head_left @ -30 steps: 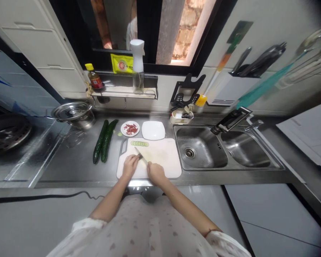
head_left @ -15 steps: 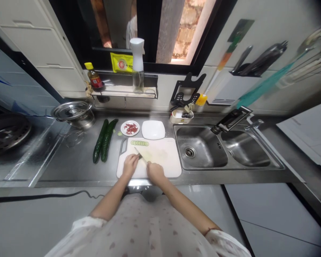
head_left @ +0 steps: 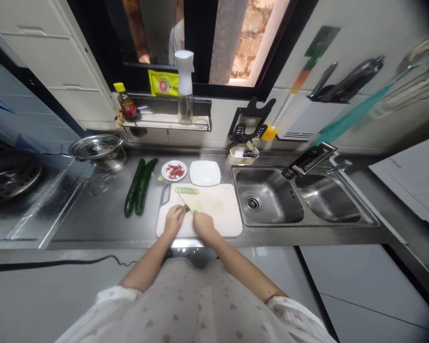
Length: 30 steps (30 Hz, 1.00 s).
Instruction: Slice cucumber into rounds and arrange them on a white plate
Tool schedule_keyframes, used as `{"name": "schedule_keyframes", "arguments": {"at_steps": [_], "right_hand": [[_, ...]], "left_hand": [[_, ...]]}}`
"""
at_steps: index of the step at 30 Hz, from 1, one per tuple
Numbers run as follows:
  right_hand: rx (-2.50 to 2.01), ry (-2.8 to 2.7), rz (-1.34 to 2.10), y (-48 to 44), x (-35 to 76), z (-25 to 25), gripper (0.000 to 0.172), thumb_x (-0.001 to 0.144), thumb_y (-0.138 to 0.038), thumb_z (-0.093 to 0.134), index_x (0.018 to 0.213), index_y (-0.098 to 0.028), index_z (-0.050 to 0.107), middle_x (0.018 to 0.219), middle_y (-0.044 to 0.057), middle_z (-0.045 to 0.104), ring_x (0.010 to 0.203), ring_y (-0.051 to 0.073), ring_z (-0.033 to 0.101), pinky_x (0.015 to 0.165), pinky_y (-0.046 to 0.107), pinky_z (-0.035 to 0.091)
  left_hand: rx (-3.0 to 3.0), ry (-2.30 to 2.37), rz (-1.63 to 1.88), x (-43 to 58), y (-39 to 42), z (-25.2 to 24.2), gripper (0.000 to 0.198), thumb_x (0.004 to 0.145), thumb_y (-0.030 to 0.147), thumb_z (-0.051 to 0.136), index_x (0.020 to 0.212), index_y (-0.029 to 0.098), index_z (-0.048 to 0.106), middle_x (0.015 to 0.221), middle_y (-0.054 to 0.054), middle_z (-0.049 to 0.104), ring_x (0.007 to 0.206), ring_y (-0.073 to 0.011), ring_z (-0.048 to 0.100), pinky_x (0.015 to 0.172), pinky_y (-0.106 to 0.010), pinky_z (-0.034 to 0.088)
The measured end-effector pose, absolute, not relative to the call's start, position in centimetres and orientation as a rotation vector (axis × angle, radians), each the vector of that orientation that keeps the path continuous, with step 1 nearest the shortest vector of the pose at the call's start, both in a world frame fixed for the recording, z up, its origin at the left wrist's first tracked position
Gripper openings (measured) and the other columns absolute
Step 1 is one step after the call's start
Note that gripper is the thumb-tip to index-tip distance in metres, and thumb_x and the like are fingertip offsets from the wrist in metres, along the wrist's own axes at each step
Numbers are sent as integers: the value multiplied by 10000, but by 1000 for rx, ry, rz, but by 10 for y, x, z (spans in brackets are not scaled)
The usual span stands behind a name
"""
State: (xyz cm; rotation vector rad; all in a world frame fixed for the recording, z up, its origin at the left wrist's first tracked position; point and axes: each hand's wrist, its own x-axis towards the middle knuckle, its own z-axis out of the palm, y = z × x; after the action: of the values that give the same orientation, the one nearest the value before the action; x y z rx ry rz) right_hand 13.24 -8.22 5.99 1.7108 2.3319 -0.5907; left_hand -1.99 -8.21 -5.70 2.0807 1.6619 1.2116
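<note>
Tabletop: your steel worktop runs from the stove side on the left to the sink on the right; everything you are using sits between them.
Cutting board: white, lying flat at the front edge, just left of the sink. It could skate on bare steel if you press sideways.
Whole cucumbers: two of them lie side by side on the tabletop, just left of the board, apart from your hands.
Plates: a small dish of red bits and a plain white plate sit behind the board, near its back edge.
Right hand: closed around the handle of the knife, whose blade angles up and left across the board.
Left hand: curled down on the board, holding the cucumber piece you are cutting; that piece is almost wholly hidden under your fingers, so how much remains cannot be told.
Slices: a short row of cut rounds lies along the back of the board, clear of the blade.
Risk: the blade sits just beside your left fingertips. As the piece gets shorter, a slip on wet skin or a roll of the round piece could bring the edge onto them.
</note>
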Motion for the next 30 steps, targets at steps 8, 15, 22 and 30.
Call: {"name": "schedule_keyframes", "arguments": {"at_steps": [8, 15, 22, 30], "right_hand": [[1708, 2344, -599, -79, 131, 58, 303, 906, -87, 351, 1106, -129, 574, 977, 143, 696, 945, 208, 660, 759, 289, 475], [1688, 2262, -619, -91, 141, 58, 296, 885, -68, 366, 1086, -133, 574, 975, 143, 693, 958, 218, 657, 753, 296, 475], [1688, 2300, -627, -82, 134, 57, 311, 877, -74, 368, 1088, -130, 590, 990, 140, 694, 958, 217, 656, 765, 298, 469], [1700, 2327, -620, -78, 132, 54, 304, 894, -91, 363, 1086, -127, 596, 995, 131, 694, 945, 213, 656, 763, 288, 462]], "left_hand": [[2071, 1665, 1205, -20, -82, -58, 233, 927, 257, 481, 1043, 223, 681, 996, -65, 655, 942, -187, 578, 848, -335, 486], [2056, 1664, 1206, -20, -81, -59, 233, 926, 251, 478, 1037, 227, 681, 992, -67, 653, 940, -190, 579, 856, -344, 486], [2073, 1658, 1207, -20, -82, -57, 241, 929, 254, 474, 1046, 219, 682, 1009, -75, 658, 952, -192, 578, 860, -352, 490], [2053, 1658, 1212, -20, -81, -58, 242, 929, 259, 472, 1037, 224, 686, 1006, -72, 666, 960, -197, 588, 874, -371, 493]]}}
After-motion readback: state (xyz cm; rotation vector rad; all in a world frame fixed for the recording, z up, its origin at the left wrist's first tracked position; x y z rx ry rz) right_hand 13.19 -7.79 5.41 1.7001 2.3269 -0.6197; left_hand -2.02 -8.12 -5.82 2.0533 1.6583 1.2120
